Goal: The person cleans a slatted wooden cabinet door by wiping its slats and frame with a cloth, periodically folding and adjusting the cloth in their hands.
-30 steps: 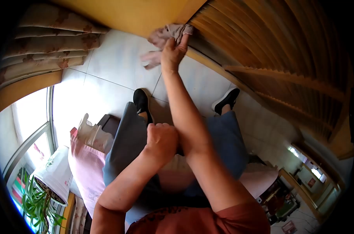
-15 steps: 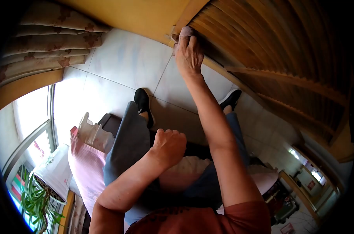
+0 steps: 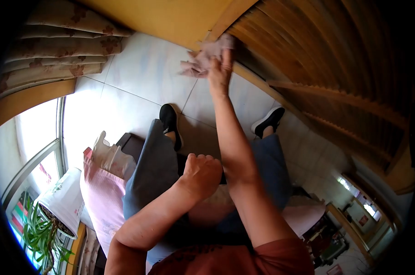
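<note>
A pinkish cloth (image 3: 200, 64), blurred by motion and partly spread out, is in my right hand (image 3: 221, 75). That hand is stretched far forward, at the lower corner of a brown slatted wooden door (image 3: 326, 59). The cloth hangs over the bottom of the wood frame and the tiles beside it. My left hand (image 3: 202, 176) is held as a fist above my lap, near my knees. Its fingers curl downward, so their inner side is hidden and I cannot make out whether anything is in them.
White tiles (image 3: 148, 68) cover the floor around my black shoes (image 3: 169, 120). Flowered curtains (image 3: 70, 43) hang at the upper left. A potted plant (image 3: 63, 201) stands by the window, and a pink checked fabric (image 3: 100, 192) lies beside my leg.
The cloth, bunched under my right hand before, now spreads out to the left of it. My right forearm has shifted left. My left fist has barely moved.
</note>
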Motion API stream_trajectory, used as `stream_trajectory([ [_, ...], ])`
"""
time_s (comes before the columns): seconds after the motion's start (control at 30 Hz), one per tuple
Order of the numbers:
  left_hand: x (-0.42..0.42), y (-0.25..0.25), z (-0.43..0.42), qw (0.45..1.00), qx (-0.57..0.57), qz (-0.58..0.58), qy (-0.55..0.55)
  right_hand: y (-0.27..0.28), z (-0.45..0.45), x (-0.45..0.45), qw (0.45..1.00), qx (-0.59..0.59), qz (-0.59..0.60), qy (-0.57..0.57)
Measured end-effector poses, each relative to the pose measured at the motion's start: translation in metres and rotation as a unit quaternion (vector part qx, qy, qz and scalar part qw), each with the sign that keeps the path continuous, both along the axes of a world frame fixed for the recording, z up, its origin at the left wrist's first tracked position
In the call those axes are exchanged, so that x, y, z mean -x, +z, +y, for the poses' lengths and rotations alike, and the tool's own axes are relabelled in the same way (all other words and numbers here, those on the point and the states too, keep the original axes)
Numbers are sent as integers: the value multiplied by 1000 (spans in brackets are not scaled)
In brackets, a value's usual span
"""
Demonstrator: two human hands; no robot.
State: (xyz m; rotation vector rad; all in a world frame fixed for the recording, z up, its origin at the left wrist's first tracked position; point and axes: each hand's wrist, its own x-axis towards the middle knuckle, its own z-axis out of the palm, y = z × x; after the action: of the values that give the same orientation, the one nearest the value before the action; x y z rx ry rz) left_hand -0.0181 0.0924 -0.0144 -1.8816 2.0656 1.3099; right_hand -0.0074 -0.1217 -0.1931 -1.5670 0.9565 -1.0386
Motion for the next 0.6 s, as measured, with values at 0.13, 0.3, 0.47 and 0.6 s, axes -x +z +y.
stream_trajectory([
  [0.13,-6,6,-13,996,-76,-4,-42,-3,8,-36,989,-97,-103,-51],
  [0.3,-5,1,-6,999,-42,15,0,10,-2,-8,967,91,224,-83],
  [0.47,-5,6,-12,998,-61,11,-17,22,-14,10,812,328,476,-75],
  [0.6,-8,6,-11,999,-49,19,-6,26,-20,32,749,321,577,-49],
])
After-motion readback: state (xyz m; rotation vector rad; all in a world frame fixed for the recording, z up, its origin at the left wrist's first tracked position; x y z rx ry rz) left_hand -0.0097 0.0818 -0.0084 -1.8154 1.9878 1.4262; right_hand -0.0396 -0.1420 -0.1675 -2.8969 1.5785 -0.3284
